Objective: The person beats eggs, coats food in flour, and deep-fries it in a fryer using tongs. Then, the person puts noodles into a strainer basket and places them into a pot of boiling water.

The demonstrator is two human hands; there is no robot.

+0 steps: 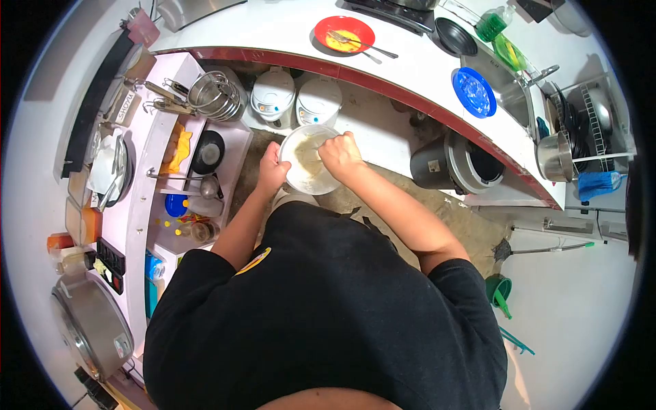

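Observation:
A white bowl (292, 142) is held out in front of my body, above the floor. It contains a pale, beige-white mixture (305, 165) that looks partly wet. My left hand (273, 169) grips the bowl's left side, thumb over the rim. Over the right part of the bowl, my right hand (341, 158) is closed in a fist. Whatever it grips is mostly hidden by the fingers, and I cannot make it out.
On the counter ahead are a red plate (320, 29) with yellow liquid and a fork (376, 49), a blue plate (473, 92) and a black pan (456, 37) near the sink (502, 75). White rice cookers (273, 96) stand below. Shelves with utensils (171, 96) line the left.

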